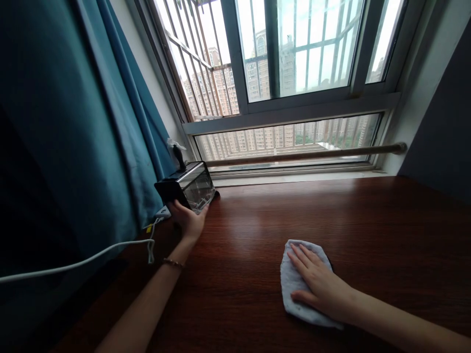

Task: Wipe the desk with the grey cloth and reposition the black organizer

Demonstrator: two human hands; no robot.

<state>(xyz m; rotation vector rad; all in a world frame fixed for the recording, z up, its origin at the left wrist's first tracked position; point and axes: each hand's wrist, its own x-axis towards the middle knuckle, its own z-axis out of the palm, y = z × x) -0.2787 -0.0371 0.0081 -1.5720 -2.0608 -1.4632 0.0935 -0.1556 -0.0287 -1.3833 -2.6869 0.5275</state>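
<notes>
While your right hand (319, 284) lies open and flat on the pale cloth (294, 279), pressing it to the dark wooden bench (331, 215), your left hand (189, 218) reaches farther out and curls around the near end of a small clear case (191, 186) by the teal curtain (73, 122). A white cable (84, 260) trails beside your left arm; beyond stands the window (287, 73).

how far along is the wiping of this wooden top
Done: nothing tells clearly; the wooden top looks evenly glossy, with no visible wipe marks. In hand: the right hand presses a pale cloth flat near the front edge, while the left hand grips the small clear box by the curtain. Left, probably: the spot under that box and the corner with the white cable.
</notes>
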